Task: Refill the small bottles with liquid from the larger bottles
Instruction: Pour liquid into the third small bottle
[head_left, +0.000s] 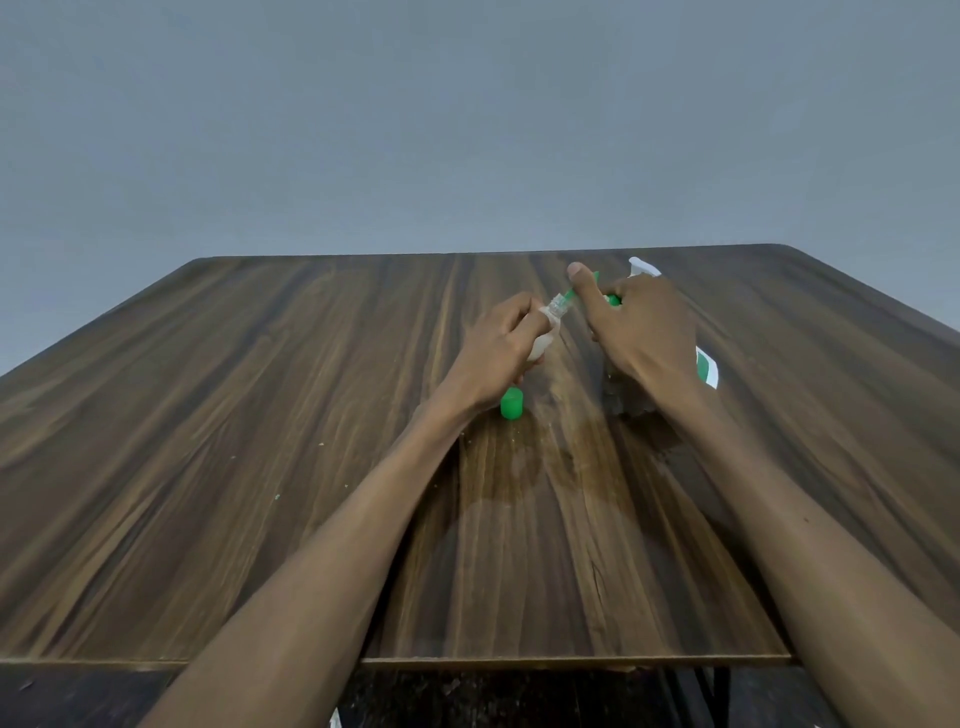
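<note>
Mid-frame, the left hand (501, 345) grips an uncapped small bottle (551, 325), the right hand (641, 327) pinches a green nozzle (574, 293) into its neck, cap (511, 404) on the tabletop (260, 415): refilling looks underway, not finished.

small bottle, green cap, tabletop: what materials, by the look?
Small bottle: clear to frosted plastic, probably; the threaded neck shows through, and the left hand covers the body.
Green cap: opaque moulded plastic, smooth with a slight sheen.
Tabletop: wood-grain laminate over board, likely; printed-looking streaks, thin flat front edge, semi-matt.
</note>
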